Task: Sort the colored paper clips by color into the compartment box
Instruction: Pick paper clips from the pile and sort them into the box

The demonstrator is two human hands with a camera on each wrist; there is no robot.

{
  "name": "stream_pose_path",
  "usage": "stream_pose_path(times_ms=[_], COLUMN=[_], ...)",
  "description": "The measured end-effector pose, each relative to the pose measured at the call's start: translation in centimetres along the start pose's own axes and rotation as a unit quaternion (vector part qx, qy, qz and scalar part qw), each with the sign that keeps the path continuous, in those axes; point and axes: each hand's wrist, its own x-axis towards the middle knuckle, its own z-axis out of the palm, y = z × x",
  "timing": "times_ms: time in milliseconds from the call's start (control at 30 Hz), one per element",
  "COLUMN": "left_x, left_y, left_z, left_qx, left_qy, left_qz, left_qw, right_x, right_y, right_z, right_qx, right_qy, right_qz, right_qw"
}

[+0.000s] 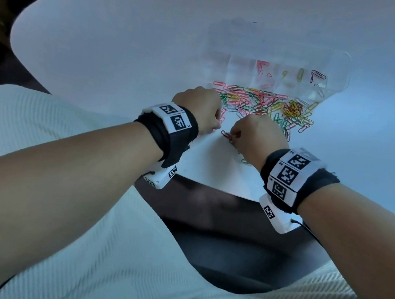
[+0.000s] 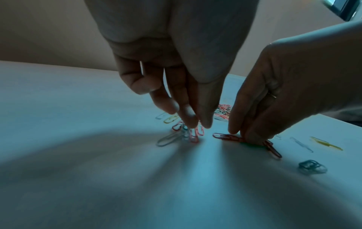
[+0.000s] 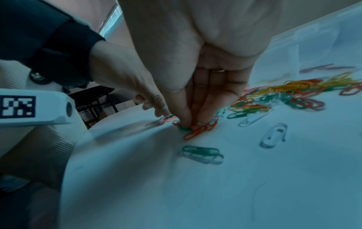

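A white tabletop (image 1: 110, 41) with a rounded edge fills the scene, and a dark chair seat shows below its near rim. A clear compartment box (image 1: 276, 58) is set at the far side, with a few pink, yellow and red clips already in its cells. Just in front of it a dense heap of mixed paper clips (image 1: 267, 106) is spread.

The left hand (image 1: 199, 106) is brought down with thumb and fingertips together on a few pink clips (image 2: 195, 133) at the near-left fringe of the heap. The right hand (image 1: 257, 135) is pinched on a bunch of red clips (image 3: 197, 130), with a green one caught under the fingers.

Mis-sorting is the likely failure: the green clip could be carried along with the red bunch, since clips hook together. Clips could also be dropped on the way, as several are gripped at once. The thin box walls are hard to see, so a wrong cell is a risk.

Open room is left on the tabletop to the left and near side; stray clips lie close to the near rim, where they could be swept off.
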Motion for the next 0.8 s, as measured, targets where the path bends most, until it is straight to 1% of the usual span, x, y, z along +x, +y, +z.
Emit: stream_pose_path(times_ms=[100, 333, 600, 733, 800], left_x=[-0.1, -0.2, -0.1, -0.2, -0.2], left_y=[-0.2, -0.3, -0.2, -0.3, -0.3], left_z=[0.2, 0.3, 0.5, 0.6, 0.6], left_qx=[0.019, 0.010, 0.035, 0.022, 0.018], left_qy=[-0.007, -0.013, -0.024, -0.037, -0.040], left_qz=[-0.005, -0.006, 0.000, 0.001, 0.003], left_qw=[1.000, 1.000, 0.999, 0.999, 0.999], right_x=[-0.2, -0.4, -0.2, -0.5, -0.5], right_y=[0.5, 1.2, 1.2, 1.6, 1.8], right_z=[-0.6, -1.0, -0.4, -0.3, -0.3], right_qx=[-0.003, 0.018, 0.004, -0.011, -0.016], right_qy=[0.002, -0.001, 0.003, 0.035, 0.039], right_qz=[0.023, 0.061, 0.064, 0.071, 0.082], right_qw=[1.000, 0.998, 0.998, 0.997, 0.996])
